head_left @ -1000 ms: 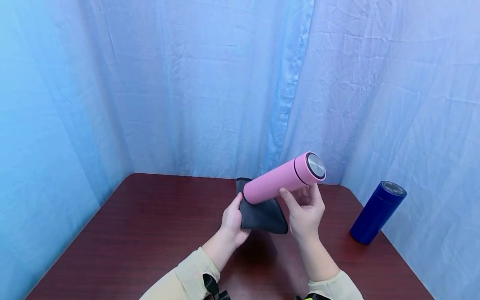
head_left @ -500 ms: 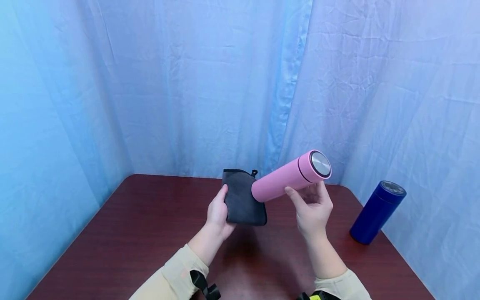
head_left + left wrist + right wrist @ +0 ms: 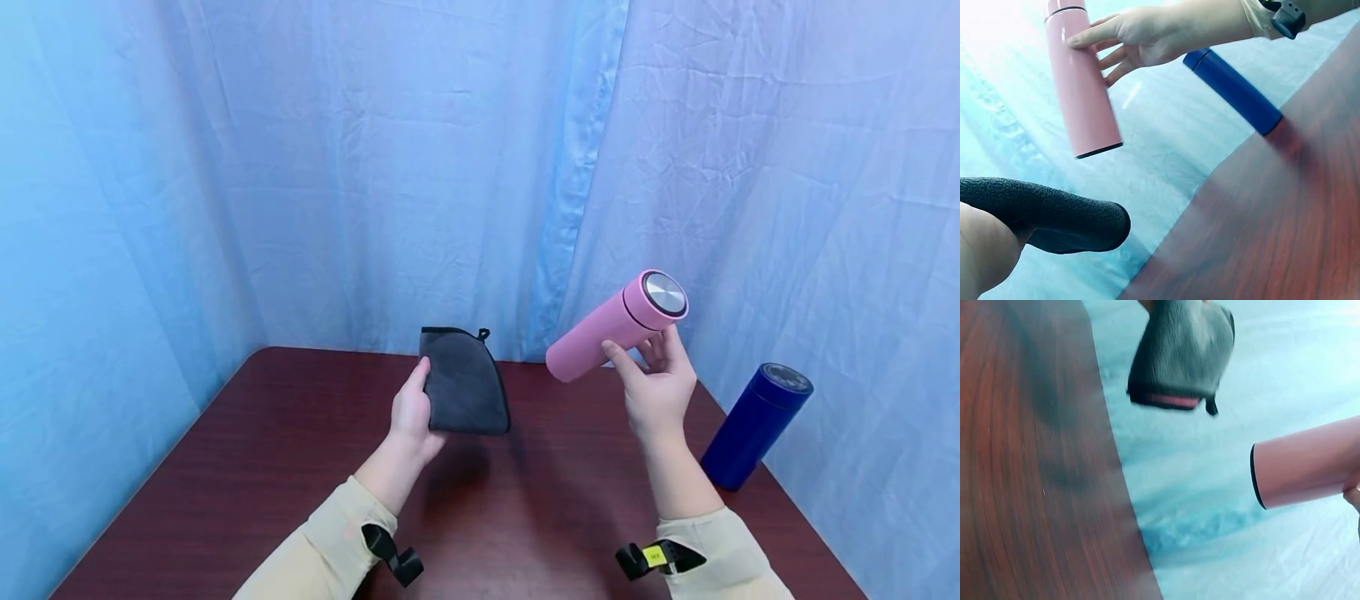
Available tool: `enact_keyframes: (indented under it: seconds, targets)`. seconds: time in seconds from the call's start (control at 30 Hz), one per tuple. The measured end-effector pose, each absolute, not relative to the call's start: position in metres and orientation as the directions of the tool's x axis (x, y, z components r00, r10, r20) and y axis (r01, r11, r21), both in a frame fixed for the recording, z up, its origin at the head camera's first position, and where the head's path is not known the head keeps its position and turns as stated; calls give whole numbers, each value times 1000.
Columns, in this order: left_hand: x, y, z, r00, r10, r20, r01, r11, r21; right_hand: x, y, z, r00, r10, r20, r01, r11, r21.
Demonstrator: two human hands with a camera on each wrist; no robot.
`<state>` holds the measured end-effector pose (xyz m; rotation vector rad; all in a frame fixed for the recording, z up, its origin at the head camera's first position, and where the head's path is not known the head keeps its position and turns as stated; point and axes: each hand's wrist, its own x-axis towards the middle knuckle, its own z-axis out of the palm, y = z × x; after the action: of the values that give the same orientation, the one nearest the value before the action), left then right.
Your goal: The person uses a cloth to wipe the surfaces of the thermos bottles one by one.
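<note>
My left hand (image 3: 412, 412) grips a dark grey folded cloth (image 3: 465, 383) with black edging and a small loop at its top corner. The right wrist view catches a streak of pink inside the fold of the cloth (image 3: 1182, 353). In my right hand (image 3: 660, 387) is a pink thermos bottle (image 3: 596, 337), held aloft and tilted, its silver-topped lid pointing up and right. Thumb and fingers clasp the bottle below the lid seam. Bottle and cloth are apart, with a gap between them in all views. The bottle's black-rimmed base shows in the left wrist view (image 3: 1100, 150).
A dark blue thermos bottle (image 3: 753, 429) stands on the reddish-brown wooden table (image 3: 300, 483) near its right edge, just beyond my right forearm. Pale blue curtains (image 3: 412, 167) hang behind the table and along both sides.
The pink thermos bottle has come away from the cloth and moved up and right in my right hand. My left hand has carried the cloth leftward.
</note>
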<state>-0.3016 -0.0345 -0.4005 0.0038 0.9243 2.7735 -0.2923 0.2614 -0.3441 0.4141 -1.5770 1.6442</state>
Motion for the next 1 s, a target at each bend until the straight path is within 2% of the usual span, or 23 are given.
enact_keyframes:
  seconds: [0.3, 0.63, 1.0]
  targets:
    - [-312, -49, -403, -984, 143, -103, -176, -758, 629, -318, 291, -353, -676, 385, 629, -558, 291, -777]
    - [-313, -64, -409, -985, 141, -104, -174, -736, 654, -341, 315, -375, -741, 443, 505, -355, 380, -854]
    - [-310, -67, -412, -979, 175, -102, -197, -707, 680, -353, 344, -408, -773, 496, 396, -187, 418, -889]
